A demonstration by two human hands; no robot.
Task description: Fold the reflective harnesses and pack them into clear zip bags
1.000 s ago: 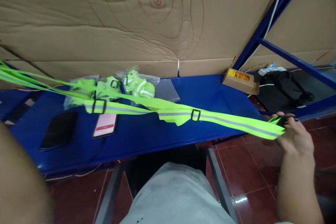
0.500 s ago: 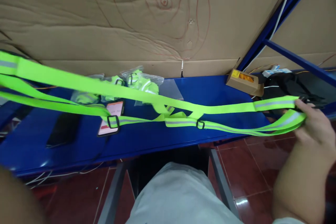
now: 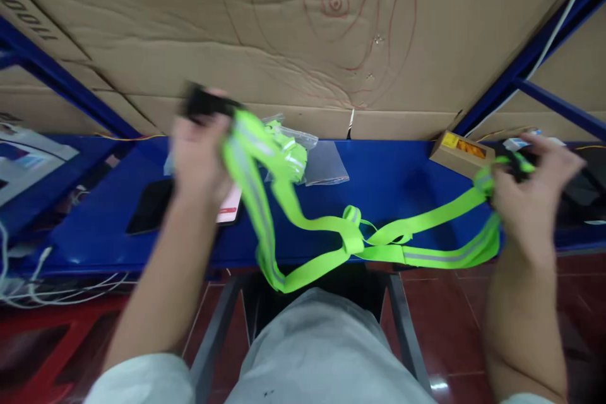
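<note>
A neon-green reflective strap harness point(image 3: 307, 268) with grey stripes hangs slack between my hands, above the blue table's front edge. My left hand point(image 3: 201, 151) is closed on its left end, where a black part, blurred by motion, sticks out over the fingers. At the other end my right hand point(image 3: 530, 183) pinches the strap near a black piece, possibly a buckle. Between them the bands cross and loop over one another. A phone with a lit screen point(image 3: 229, 208) lies partly hidden behind my left forearm.
Bagged green straps point(image 3: 291, 154) and a flat clear bag point(image 3: 326, 164) lie on the blue table point(image 3: 388, 170). A small cardboard box point(image 3: 461, 154) with orange contents stands at the right. There is a black flat object point(image 3: 150, 207) at the left, with white cables point(image 3: 61, 290) below.
My hands have come closer together, and the strap has gone from stretched to sagging. My left hand has come into view. The camera view has shifted left.
</note>
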